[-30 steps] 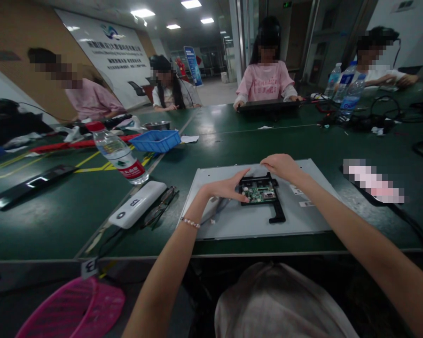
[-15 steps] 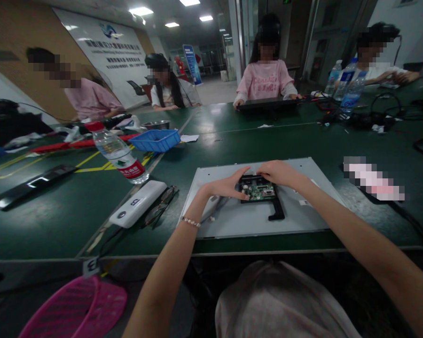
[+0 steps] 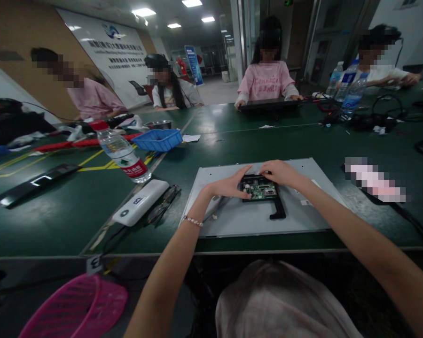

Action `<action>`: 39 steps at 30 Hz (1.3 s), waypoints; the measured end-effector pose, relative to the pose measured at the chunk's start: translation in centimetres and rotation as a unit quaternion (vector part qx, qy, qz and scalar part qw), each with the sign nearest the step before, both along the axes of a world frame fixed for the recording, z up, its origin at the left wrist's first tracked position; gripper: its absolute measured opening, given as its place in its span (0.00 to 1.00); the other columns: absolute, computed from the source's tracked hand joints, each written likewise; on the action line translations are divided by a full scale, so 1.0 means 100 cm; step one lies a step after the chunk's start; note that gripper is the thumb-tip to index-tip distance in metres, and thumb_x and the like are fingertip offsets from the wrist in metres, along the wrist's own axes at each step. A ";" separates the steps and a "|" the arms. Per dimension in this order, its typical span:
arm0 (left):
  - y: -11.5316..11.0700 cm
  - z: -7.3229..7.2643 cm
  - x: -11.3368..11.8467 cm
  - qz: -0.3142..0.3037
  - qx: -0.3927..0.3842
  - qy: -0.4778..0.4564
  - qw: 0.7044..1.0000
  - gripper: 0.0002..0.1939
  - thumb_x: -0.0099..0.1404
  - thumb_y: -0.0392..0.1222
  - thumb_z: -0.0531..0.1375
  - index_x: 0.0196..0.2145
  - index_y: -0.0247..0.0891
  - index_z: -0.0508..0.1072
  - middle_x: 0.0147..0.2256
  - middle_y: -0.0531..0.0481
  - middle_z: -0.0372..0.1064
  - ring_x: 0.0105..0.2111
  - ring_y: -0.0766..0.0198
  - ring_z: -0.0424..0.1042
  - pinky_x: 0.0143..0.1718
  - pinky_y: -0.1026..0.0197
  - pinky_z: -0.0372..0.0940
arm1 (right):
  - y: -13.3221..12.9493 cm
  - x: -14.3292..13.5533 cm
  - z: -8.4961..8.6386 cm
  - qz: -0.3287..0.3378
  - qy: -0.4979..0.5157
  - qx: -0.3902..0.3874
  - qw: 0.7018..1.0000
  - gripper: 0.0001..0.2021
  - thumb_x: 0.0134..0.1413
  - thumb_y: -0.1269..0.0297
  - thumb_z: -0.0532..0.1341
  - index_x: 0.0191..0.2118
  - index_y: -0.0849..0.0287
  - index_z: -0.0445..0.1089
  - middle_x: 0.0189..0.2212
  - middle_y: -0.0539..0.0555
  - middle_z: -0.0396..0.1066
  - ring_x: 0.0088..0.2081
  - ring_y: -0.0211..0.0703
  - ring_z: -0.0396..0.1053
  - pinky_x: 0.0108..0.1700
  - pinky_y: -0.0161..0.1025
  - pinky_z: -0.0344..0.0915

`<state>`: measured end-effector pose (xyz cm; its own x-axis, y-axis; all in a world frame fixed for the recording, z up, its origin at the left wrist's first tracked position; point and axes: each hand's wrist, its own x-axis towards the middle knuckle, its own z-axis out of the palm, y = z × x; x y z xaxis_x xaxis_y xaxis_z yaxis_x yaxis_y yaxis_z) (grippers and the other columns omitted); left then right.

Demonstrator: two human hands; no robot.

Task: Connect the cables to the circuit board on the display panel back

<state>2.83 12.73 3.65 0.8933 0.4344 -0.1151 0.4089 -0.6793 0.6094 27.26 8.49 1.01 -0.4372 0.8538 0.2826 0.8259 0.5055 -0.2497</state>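
Shift since a second ago: right hand (image 3: 283, 172) has come down and inward to the upper right corner of the black frame (image 3: 278, 209); left hand (image 3: 226, 187) stays put.
Left fingers: thumb and forefinger spread wide, straddling the frame's left end; whether they press on it, cannot tell.
Right fingers: curled, tips at the frame's upper edge; what they pinch, if anything, is hidden.
Circuit board: green, set within the black frame (image 3: 259, 190), between the hands.
Metal panel: grey (image 3: 239, 225), flat on the green table (image 3: 204, 145), beneath frame and board.
Left of panel: glasses (image 3: 164, 206) just beside a white power bank (image 3: 141, 203); red-capped bottle (image 3: 123, 155) behind them.
Across the table: a person in pink (image 3: 268, 84), hands at a dark panel.
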 end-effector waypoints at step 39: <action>0.000 0.002 -0.001 0.003 -0.020 0.019 1.000 0.59 0.52 0.61 0.63 0.67 0.38 0.31 0.68 0.40 0.28 0.67 0.47 0.36 0.65 0.47 0.39 | -0.008 -0.008 0.019 -0.084 0.081 -0.004 0.993 0.13 0.59 0.64 0.55 0.38 0.59 0.78 0.38 0.55 0.77 0.40 0.45 0.73 0.45 0.38 0.64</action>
<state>2.71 12.74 3.81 0.8851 0.4349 -0.1657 0.4365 -0.6524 0.6196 26.44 7.66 2.90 -0.2382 0.9133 0.3303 0.8465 0.3619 -0.3904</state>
